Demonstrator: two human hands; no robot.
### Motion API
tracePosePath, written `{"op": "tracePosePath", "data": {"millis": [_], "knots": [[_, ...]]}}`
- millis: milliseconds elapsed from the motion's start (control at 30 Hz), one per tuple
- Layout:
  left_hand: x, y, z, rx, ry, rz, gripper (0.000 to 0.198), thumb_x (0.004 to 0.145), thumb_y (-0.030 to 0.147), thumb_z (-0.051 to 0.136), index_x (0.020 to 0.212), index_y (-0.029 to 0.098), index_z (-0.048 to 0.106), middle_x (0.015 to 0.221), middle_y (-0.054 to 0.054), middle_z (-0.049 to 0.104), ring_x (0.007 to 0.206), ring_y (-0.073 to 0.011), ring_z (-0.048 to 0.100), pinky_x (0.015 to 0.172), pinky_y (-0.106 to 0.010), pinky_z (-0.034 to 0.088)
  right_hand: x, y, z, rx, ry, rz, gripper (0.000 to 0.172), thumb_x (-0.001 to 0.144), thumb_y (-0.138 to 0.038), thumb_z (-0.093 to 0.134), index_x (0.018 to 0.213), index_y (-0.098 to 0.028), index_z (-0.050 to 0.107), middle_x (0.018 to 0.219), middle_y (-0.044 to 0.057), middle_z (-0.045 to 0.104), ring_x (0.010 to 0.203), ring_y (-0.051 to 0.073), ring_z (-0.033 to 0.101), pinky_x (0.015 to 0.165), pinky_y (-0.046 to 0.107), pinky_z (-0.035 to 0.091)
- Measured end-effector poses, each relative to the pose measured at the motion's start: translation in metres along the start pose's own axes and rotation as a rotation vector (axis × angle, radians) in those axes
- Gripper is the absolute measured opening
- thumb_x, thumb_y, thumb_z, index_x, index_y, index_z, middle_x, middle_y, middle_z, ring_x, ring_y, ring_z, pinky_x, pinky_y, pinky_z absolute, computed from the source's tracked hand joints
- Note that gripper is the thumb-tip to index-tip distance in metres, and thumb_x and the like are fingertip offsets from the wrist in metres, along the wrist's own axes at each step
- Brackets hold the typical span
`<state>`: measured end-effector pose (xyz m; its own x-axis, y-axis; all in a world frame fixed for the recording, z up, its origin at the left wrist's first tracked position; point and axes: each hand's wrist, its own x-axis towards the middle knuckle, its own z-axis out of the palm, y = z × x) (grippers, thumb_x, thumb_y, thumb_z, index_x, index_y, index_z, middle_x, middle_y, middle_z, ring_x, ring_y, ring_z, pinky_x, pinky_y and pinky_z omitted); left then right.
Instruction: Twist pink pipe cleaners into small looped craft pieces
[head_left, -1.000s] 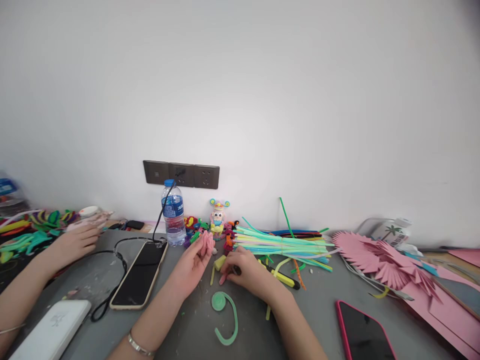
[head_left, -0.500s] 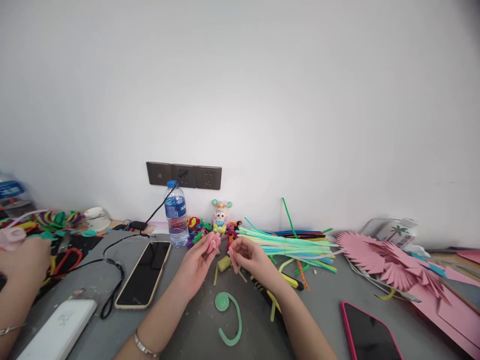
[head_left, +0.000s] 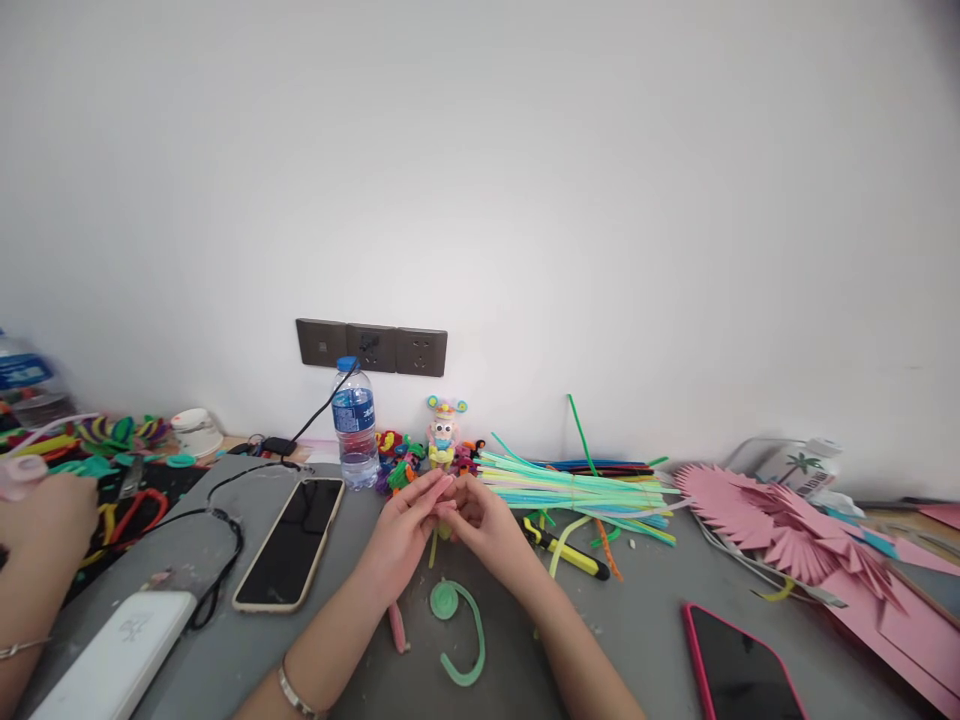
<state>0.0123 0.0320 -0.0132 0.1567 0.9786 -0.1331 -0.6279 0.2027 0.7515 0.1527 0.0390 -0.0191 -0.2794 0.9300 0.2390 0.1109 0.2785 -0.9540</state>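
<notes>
My left hand [head_left: 405, 532] and my right hand [head_left: 486, 522] meet above the grey table, fingertips pinched together around a pink pipe cleaner [head_left: 444, 490]. The fingers cover most of it. A pink fuzzy end [head_left: 397, 630] shows below my left wrist; whether it joins the held piece I cannot tell. In front of the hands lies a green pipe cleaner [head_left: 444, 601], one end wound into a flat spiral and the other curving like a hook. Behind my fingers stands a small figure [head_left: 442, 437] with big eyes and round blue-yellow ears.
A bundle of pipe cleaners [head_left: 570, 490] and a yellow cutter [head_left: 577, 560] lie right of the hands. A water bottle [head_left: 354, 425], a phone [head_left: 291, 545] and a white power bank [head_left: 120, 655] are left. Pink folded paper [head_left: 787, 540] and another phone [head_left: 742, 665] lie right. A co-worker's hand [head_left: 49, 530] is far left.
My hands were apart, each with something pink, and have come together. A pink end now shows below my left wrist. The green spiral has not moved.
</notes>
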Motion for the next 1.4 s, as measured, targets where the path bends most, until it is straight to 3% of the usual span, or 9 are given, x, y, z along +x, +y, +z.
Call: {"op": "tracePosePath", "data": {"millis": [200, 333, 533, 733, 833, 967, 1133, 1267, 1400], "knots": [[-0.002, -0.001, -0.001, -0.004, -0.070, 0.017, 0.024, 0.075, 0.017, 0.074, 0.098, 0.013, 0.073, 0.116, -0.013, 0.070, 0.109, -0.0246, 0.064, 0.101, -0.034, 0.045, 0.002, 0.001, -0.003, 0.126, 0.013, 0.032, 0.030, 0.078, -0.047, 0.066, 0.078, -0.019, 0.053, 0.068, -0.001, 0.058, 0.063, 0.015, 0.059, 0.059, 0.027, 0.049], [-0.002, -0.001, -0.003, 0.005, -0.063, -0.013, 0.019, 0.078, 0.019, 0.071, 0.096, 0.014, 0.072, 0.112, -0.011, 0.072, 0.109, -0.0232, 0.064, 0.098, -0.032, 0.047, 0.001, -0.003, -0.009, 0.254, -0.008, 0.114, 0.038, 0.075, -0.053, 0.067, 0.074, -0.019, 0.052, 0.063, -0.002, 0.059, 0.057, 0.013, 0.058, 0.056, 0.024, 0.047], [-0.003, -0.002, -0.002, 0.104, -0.046, -0.032, 0.020, 0.075, 0.026, 0.073, 0.092, 0.014, 0.072, 0.104, -0.011, 0.074, 0.104, -0.0236, 0.065, 0.095, -0.034, 0.048, 0.001, -0.006, -0.023, 0.439, 0.006, 0.164, 0.035, 0.069, -0.046, 0.076, 0.079, -0.019, 0.057, 0.064, -0.004, 0.061, 0.054, 0.010, 0.057, 0.053, 0.021, 0.044], [-0.011, -0.003, 0.001, 0.343, -0.172, -0.074, 0.033, 0.076, 0.038, 0.073, 0.099, 0.015, 0.070, 0.114, -0.015, 0.070, 0.112, -0.0289, 0.061, 0.100, -0.041, 0.043, -0.002, -0.014, -0.047, 0.458, 0.132, 0.167, 0.033, 0.065, -0.041, 0.081, 0.084, -0.017, 0.068, 0.088, 0.006, 0.073, 0.077, 0.018, 0.066, 0.073, 0.029, 0.052], [-0.012, -0.002, 0.003, 0.373, -0.199, -0.069, 0.034, 0.077, 0.041, 0.071, 0.101, 0.016, 0.070, 0.119, -0.014, 0.068, 0.118, -0.0297, 0.057, 0.103, -0.042, 0.040, -0.004, -0.016, -0.054, 0.437, 0.128, 0.200, 0.037, 0.065, -0.041, 0.082, 0.090, -0.017, 0.071, 0.096, 0.008, 0.074, 0.085, 0.020, 0.068, 0.077, 0.030, 0.052], [-0.011, -0.001, 0.004, 0.362, -0.186, -0.025, 0.038, 0.074, 0.045, 0.072, 0.100, 0.017, 0.070, 0.116, -0.014, 0.069, 0.118, -0.0307, 0.057, 0.104, -0.043, 0.039, -0.005, -0.017, -0.057, 0.340, 0.017, 0.244, 0.037, 0.071, -0.044, 0.076, 0.094, -0.016, 0.072, 0.092, 0.009, 0.075, 0.074, 0.017, 0.069, 0.064, 0.025, 0.053], [-0.008, 0.004, 0.000, 0.387, -0.137, 0.063, 0.035, 0.075, 0.045, 0.071, 0.098, 0.019, 0.070, 0.115, -0.012, 0.069, 0.113, -0.0290, 0.060, 0.099, -0.041, 0.044, -0.007, -0.016, -0.057, 0.168, -0.122, 0.197, 0.031, 0.078, -0.045, 0.069, 0.076, -0.014, 0.068, 0.060, 0.001, 0.068, 0.046, 0.009, 0.057, 0.042, 0.018, 0.037], [-0.004, 0.017, -0.008, 0.437, -0.035, 0.135, 0.038, 0.071, 0.048, 0.072, 0.094, 0.018, 0.070, 0.103, -0.012, 0.072, 0.098, -0.0265, 0.066, 0.085, -0.037, 0.051, -0.008, -0.013, -0.051, 0.155, -0.252, 0.211, 0.032, 0.077, -0.045, 0.070, 0.070, -0.015, 0.062, 0.054, -0.001, 0.066, 0.041, 0.009, 0.055, 0.040, 0.018, 0.036], [0.001, 0.028, -0.015, 0.466, 0.057, 0.219, 0.036, 0.069, 0.047, 0.072, 0.088, 0.017, 0.070, 0.088, -0.009, 0.073, 0.084, -0.0215, 0.067, 0.077, -0.031, 0.052, -0.007, -0.009, -0.040, 0.171, -0.258, 0.238, 0.038, 0.074, -0.049, 0.071, 0.064, -0.016, 0.054, 0.053, 0.001, 0.067, 0.038, 0.010, 0.056, 0.036, 0.018, 0.038]]}}
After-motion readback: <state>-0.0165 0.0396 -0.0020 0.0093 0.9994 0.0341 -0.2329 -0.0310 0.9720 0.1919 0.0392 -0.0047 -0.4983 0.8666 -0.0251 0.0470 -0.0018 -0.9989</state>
